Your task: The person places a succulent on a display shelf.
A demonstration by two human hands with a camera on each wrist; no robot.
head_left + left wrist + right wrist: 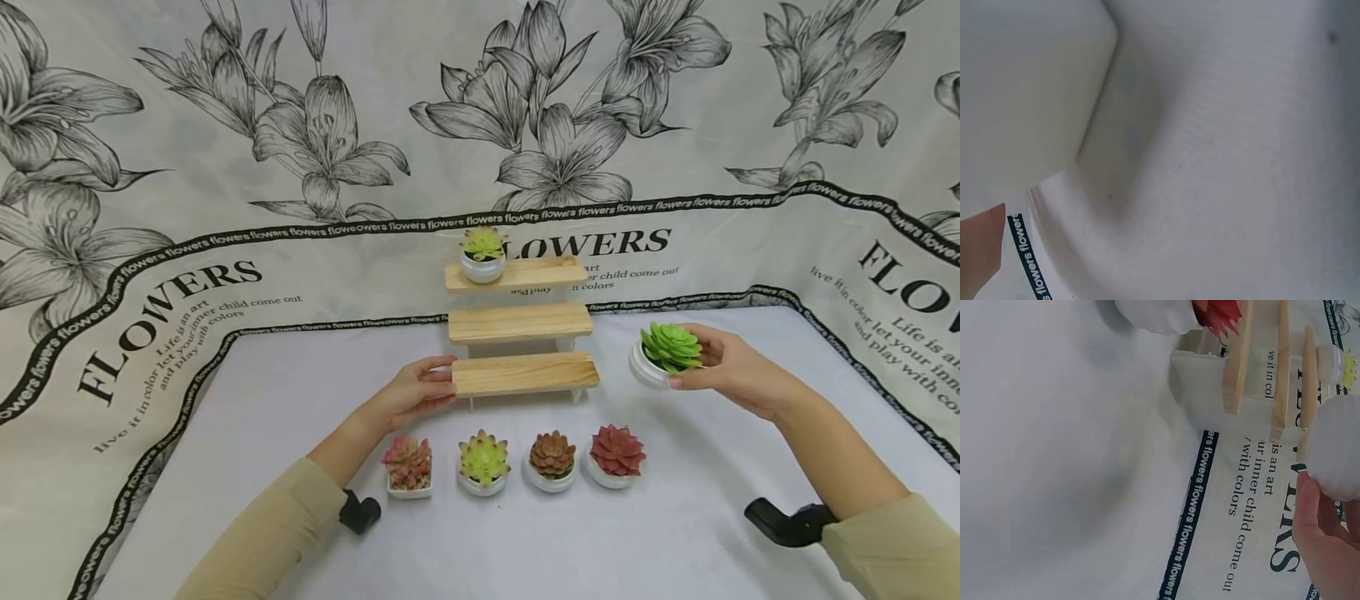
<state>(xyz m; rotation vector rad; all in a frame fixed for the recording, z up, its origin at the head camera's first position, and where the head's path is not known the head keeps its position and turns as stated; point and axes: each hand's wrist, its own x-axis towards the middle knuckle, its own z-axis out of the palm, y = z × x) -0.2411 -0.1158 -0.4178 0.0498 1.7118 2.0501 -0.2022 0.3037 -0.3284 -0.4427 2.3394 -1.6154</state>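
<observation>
A bright-green succulent in a round white pot is held above the tabletop, right of a three-tier wooden stand, as a person's right forearm reaches inward. The right hand has its grip closed on the pot's side. Opposite, the left hand touches the left end of the stand's bottom shelf; from here, I cannot tell how far its grip closes. Four potted succulents line the front.
</observation>
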